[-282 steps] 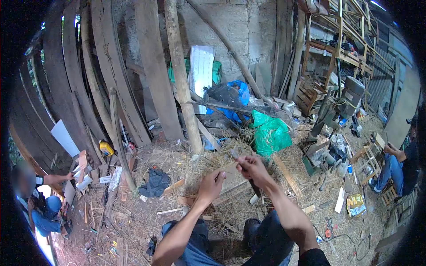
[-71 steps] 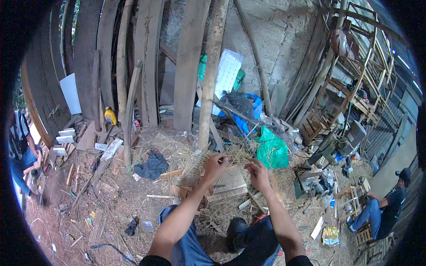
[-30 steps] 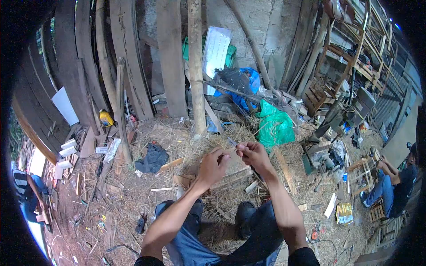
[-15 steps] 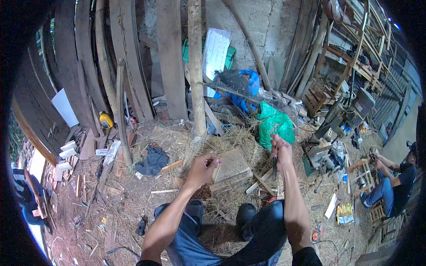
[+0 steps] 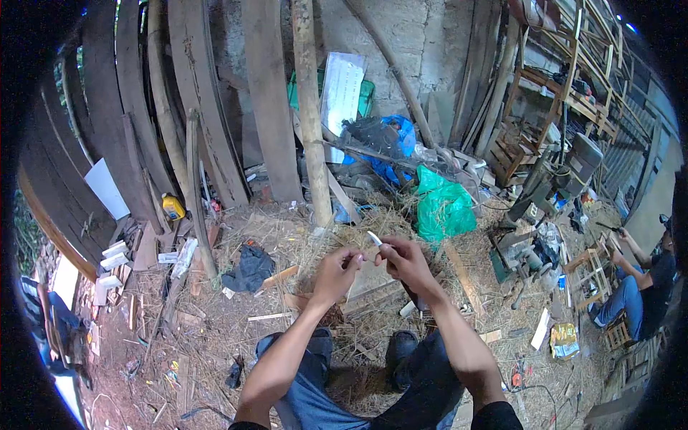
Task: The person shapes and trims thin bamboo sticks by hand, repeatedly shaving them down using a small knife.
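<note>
Swinging back inward, the right hand (image 5: 407, 268) is gripping the knife (image 5: 375, 239) in closed fingers near the left hand (image 5: 335, 276), whose fingers are curling almost together, any hold unclear, so a slipping blade is risking cut fingertips.

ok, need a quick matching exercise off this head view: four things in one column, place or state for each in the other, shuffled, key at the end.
Things
1. green bag
2. yellow container
3. dark cloth
4. right hand

Place or state
A. crumpled on the ground, left of the left hand
B. gripping a slim tool, pale tip showing
C. below and to the right of the blue sheeting
D. near the foot of the upright planks

Pairs: 1-C, 2-D, 3-A, 4-B
</note>
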{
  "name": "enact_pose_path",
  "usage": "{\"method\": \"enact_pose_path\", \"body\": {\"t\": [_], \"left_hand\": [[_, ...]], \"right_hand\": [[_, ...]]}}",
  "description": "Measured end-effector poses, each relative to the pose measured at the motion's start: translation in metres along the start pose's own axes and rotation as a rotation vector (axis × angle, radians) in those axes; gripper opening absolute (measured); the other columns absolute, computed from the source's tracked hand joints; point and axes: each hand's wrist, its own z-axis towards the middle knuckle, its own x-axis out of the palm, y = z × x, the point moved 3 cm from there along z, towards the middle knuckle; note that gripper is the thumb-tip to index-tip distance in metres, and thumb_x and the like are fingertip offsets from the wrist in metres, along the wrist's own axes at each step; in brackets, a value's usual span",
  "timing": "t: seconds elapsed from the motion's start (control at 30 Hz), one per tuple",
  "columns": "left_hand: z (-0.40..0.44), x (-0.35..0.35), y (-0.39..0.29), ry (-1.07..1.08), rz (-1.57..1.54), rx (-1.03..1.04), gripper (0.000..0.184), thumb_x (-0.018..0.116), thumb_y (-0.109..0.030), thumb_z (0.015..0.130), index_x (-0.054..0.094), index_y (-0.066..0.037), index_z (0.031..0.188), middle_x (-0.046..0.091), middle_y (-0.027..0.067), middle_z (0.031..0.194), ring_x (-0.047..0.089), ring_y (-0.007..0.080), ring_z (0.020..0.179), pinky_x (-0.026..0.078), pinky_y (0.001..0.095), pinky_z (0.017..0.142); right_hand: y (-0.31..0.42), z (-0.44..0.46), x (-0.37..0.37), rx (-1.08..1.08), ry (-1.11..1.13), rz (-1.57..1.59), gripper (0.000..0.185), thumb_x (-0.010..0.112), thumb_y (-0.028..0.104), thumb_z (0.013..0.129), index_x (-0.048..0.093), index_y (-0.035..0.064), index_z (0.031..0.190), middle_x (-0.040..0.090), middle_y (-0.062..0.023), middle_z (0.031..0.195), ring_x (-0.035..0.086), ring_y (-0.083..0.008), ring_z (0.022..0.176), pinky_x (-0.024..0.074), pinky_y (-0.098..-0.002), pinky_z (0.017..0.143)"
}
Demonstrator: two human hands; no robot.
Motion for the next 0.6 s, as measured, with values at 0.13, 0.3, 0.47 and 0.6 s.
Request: {"method": "enact_pose_path", "body": {"t": [0.13,0.3,0.47,0.6], "left_hand": [[-0.004,0.004,-0.024,-0.023,0.197,0.128,0.014,0.057,-0.011,0.089,0.061,0.002,0.092,0.061,0.0078,0.078,0.056,0.0131,0.069,0.044,0.0253,0.065],[-0.008,0.001,-0.024,0.001,0.187,0.096,0.014,0.057,-0.011,0.088,0.062,0.002,0.091,0.062,0.0108,0.081,0.058,0.0182,0.070,0.044,0.0305,0.063],[-0.010,0.003,-0.034,0.019,0.355,0.145,0.014,0.058,-0.012,0.087,0.063,0.000,0.091,0.062,0.0121,0.084,0.059,0.0221,0.069,0.044,0.0315,0.063],[-0.010,0.006,-0.029,0.022,0.366,0.171,0.011,0.059,-0.009,0.086,0.063,0.000,0.090,0.061,0.0116,0.084,0.058,0.0215,0.070,0.044,0.0307,0.063]], "right_hand": [[-0.008,0.006,-0.004,0.111,0.003,0.171,0.020,0.052,0.020,0.094,0.058,0.0023,0.100,0.056,0.0011,0.072,0.034,-0.0028,0.047,0.0245,-0.0188,0.042],[-0.011,0.011,-0.025,0.134,0.012,0.232,0.019,0.058,0.023,0.091,0.061,0.0049,0.086,0.051,0.0048,0.065,0.033,-0.0022,0.045,0.0225,-0.0205,0.041],[-0.013,0.013,-0.041,0.149,0.013,0.203,0.018,0.058,0.020,0.091,0.061,0.0039,0.085,0.053,0.0039,0.066,0.032,-0.0024,0.044,0.0219,-0.0210,0.040],[-0.017,0.015,-0.053,0.182,0.022,0.178,0.016,0.059,0.019,0.090,0.061,0.0044,0.085,0.054,0.0033,0.066,0.033,-0.0027,0.044,0.0219,-0.0209,0.041]]}}
